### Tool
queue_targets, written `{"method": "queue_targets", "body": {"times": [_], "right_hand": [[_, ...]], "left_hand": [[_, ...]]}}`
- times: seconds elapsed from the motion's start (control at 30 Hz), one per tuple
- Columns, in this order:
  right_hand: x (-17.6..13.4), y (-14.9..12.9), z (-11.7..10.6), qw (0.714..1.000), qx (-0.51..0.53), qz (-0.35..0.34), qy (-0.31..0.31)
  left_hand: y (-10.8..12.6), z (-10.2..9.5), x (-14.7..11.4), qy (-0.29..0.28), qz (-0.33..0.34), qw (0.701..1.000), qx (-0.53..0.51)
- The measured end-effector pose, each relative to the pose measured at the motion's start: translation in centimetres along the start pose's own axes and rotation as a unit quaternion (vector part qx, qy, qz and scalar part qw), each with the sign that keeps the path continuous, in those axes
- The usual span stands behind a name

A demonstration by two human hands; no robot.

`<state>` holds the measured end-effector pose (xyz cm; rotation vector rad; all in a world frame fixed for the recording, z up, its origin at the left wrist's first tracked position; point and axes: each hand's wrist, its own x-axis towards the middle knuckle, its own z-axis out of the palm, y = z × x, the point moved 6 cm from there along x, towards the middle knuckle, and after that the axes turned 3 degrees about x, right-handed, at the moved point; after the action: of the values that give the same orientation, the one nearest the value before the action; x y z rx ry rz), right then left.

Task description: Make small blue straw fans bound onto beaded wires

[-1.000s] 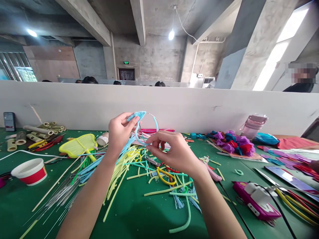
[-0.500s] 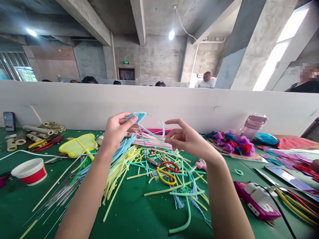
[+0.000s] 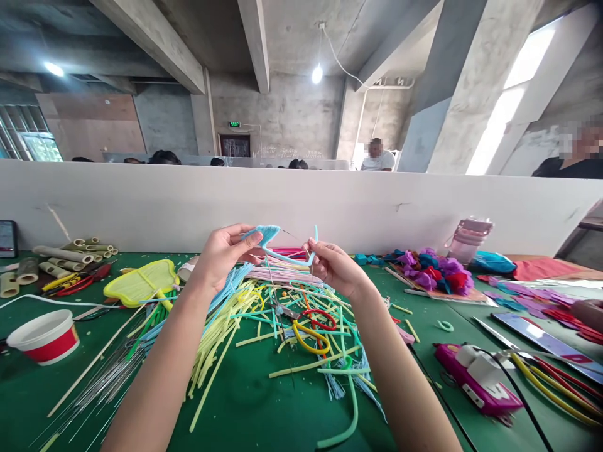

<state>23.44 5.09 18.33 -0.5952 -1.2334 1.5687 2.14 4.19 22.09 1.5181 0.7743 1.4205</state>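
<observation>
My left hand (image 3: 226, 251) is closed on a small light-blue fuzzy piece (image 3: 268, 234), pinched between thumb and fingers. From that piece a light-blue chenille stem (image 3: 287, 258) runs right and bends upward at my right hand (image 3: 332, 263). The right thumb and fingertips are pinched together at this bend. Thin dark wire also sticks out of the piece toward the right fingertips; whether they grip it too is hard to see. Below both hands, scissors (image 3: 313, 338) with red and yellow handles lie among loose chenille stems (image 3: 214, 348).
A paper cup (image 3: 44, 336), a yellow fan-shaped piece (image 3: 141, 282) and bamboo tubes (image 3: 70, 254) are on the left. To the right lie a magenta power strip (image 3: 475, 380), a pink bottle (image 3: 471, 238) and purple-red petals (image 3: 433, 270). A white partition (image 3: 188, 194) stands behind. Another person's hand (image 3: 588, 312) shows far right.
My right hand has moved left and closed its fingers at the bent stem; before, they were spread apart from it. My left hand still holds the blue piece. The view has shifted slightly.
</observation>
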Motion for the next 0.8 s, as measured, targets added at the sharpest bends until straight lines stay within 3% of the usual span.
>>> {"method": "queue_targets", "body": {"times": [0.13, 0.3, 0.37, 0.5, 0.6, 0.7, 0.8], "right_hand": [[0.2, -1.0, -1.7, 0.995, 0.084, -0.032, 0.039], [0.2, -2.3, -3.6, 0.973, 0.205, -0.067, 0.081], [0.2, -2.3, -3.7, 0.968, 0.222, -0.071, 0.094], [0.2, -2.2, -2.4, 0.971, 0.198, -0.097, 0.09], [-0.1, -2.0, -0.9, 0.981, 0.148, -0.108, 0.057], [-0.4, -1.6, 0.6, 0.995, 0.05, -0.089, -0.002], [-0.7, -0.8, 1.3, 0.996, -0.066, -0.049, -0.036]], "left_hand": [[-0.3, 0.5, -0.2, -0.059, -0.036, 0.998, 0.0], [-1.2, 1.9, -0.9, -0.174, -0.092, 0.98, 0.04], [-1.6, 2.3, -0.9, -0.184, -0.105, 0.976, 0.043], [-1.9, 2.2, -0.4, -0.145, -0.1, 0.984, 0.016], [-2.1, 1.5, 0.2, -0.086, -0.089, 0.992, -0.014], [-2.3, 0.8, 0.6, -0.028, -0.076, 0.996, -0.04], [-2.5, 0.6, 0.8, -0.011, -0.064, 0.998, -0.027]]}}
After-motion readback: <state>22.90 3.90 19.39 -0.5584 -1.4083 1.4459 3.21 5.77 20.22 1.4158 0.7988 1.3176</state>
